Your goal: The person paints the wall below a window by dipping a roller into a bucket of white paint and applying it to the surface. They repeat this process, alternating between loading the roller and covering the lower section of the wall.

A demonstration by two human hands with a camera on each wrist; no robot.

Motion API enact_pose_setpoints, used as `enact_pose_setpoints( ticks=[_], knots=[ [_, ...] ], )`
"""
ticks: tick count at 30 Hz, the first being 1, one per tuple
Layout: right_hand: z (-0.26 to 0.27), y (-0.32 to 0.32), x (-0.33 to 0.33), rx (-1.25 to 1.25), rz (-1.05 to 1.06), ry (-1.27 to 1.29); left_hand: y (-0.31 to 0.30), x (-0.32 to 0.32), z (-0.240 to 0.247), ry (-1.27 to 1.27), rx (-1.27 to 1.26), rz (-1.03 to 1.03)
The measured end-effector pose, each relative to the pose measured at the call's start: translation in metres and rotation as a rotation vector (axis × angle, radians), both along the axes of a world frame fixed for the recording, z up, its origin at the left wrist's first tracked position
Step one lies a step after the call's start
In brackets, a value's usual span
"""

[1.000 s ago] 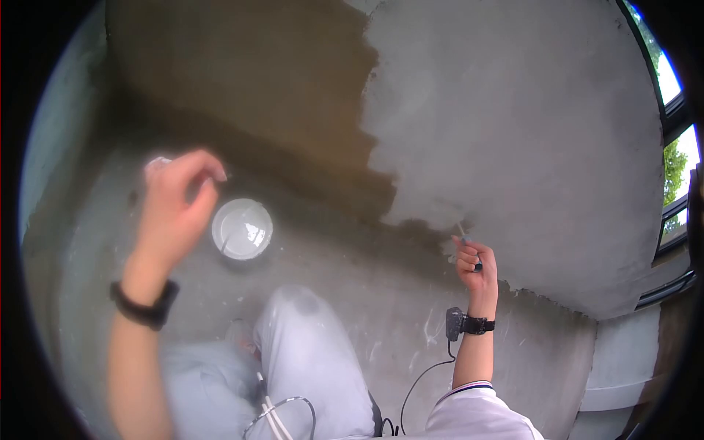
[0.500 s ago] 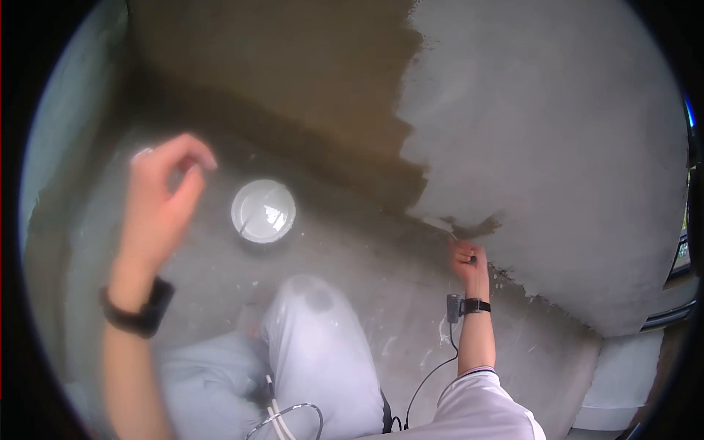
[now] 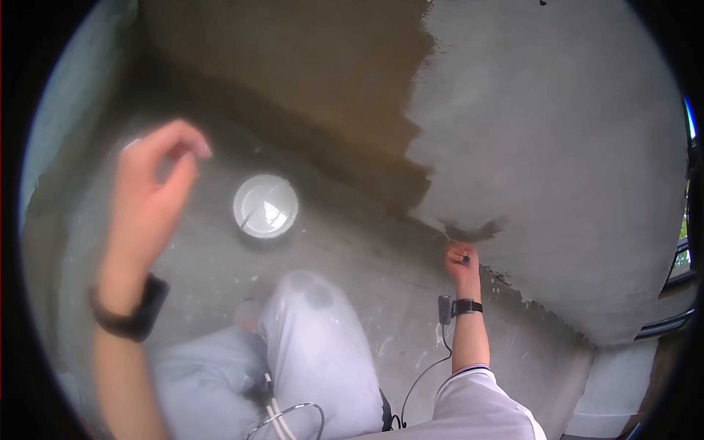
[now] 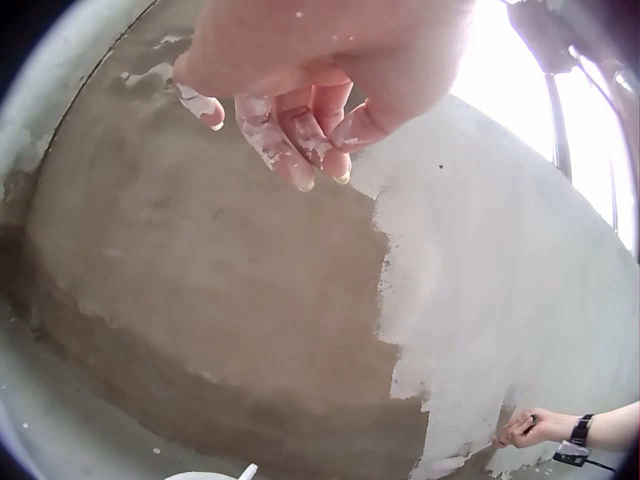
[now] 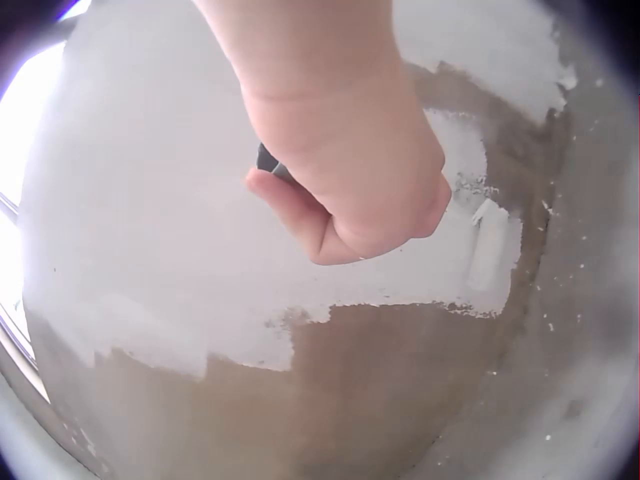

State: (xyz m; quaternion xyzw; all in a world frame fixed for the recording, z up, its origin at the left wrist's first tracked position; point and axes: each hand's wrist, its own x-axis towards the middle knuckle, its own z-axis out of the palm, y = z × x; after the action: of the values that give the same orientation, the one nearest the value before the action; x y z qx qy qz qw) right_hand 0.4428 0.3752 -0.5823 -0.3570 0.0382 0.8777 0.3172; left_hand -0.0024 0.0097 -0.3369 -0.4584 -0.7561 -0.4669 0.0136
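My right hand (image 3: 462, 264) grips the dark handle (image 5: 268, 160) of a small paint roller, low on the wall. In the right wrist view its white roller head (image 5: 490, 248) lies against the coated wall past my knuckles. My left hand (image 3: 150, 187) hangs in the air left of the bucket, fingers loosely curled and holding nothing. White paint is smeared on its fingers (image 4: 265, 135). A white bucket (image 3: 238, 198) with glossy white liquid stands on the floor between my hands. The wall is pale grey (image 3: 543, 125) on the right and bare brown (image 3: 286, 66) on the left.
My bent knee (image 3: 312, 323) is below the bucket. A cable (image 3: 429, 367) runs from the right wrist camera (image 3: 444, 309) towards my body. Windows (image 3: 686, 249) line the far right. White drops spot the grey floor (image 3: 396, 323).
The head view has turned rightward at first, then settled. A dark patch shows at my right hand, which has shifted slightly along the wall's foot. My left hand stays raised, drifting left in view.
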Motion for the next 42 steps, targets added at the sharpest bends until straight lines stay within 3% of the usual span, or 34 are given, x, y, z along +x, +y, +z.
enact_pose_setpoints(
  ticks=[5,10,13,16,22,26,31,35,39,42],
  knots=[
    [0.041,-0.032,0.016,0.100,-0.061,0.046,-0.003,0.002,-0.003,0.091,-0.042,-0.019],
    [0.164,-0.070,0.055,0.391,-0.098,0.019,-0.002,0.004,-0.011,0.091,-0.018,-0.035],
    [0.214,-0.072,0.070,0.411,-0.081,0.040,0.000,0.006,-0.007,0.140,-0.064,-0.035],
    [0.206,-0.058,0.083,0.386,-0.068,0.011,-0.003,0.013,-0.004,0.099,-0.045,-0.045],
    [0.074,0.014,0.070,0.219,-0.197,-0.005,-0.012,0.000,-0.011,0.084,-0.080,-0.015],
    [0.043,0.020,0.057,0.168,-0.274,-0.131,-0.021,0.001,-0.012,0.035,-0.110,0.026],
    [0.123,-0.006,0.086,0.259,-0.169,-0.055,-0.028,0.004,-0.009,-0.071,-0.095,0.062],
    [0.185,-0.037,0.098,0.303,-0.130,0.004,-0.022,-0.001,-0.009,0.027,-0.054,0.027],
    [0.182,-0.032,0.102,0.371,-0.115,0.035,-0.028,-0.003,-0.007,0.131,-0.153,0.028],
    [0.164,-0.017,0.125,0.367,-0.101,-0.022,-0.035,0.009,0.015,0.106,-0.095,0.083]
  ],
)
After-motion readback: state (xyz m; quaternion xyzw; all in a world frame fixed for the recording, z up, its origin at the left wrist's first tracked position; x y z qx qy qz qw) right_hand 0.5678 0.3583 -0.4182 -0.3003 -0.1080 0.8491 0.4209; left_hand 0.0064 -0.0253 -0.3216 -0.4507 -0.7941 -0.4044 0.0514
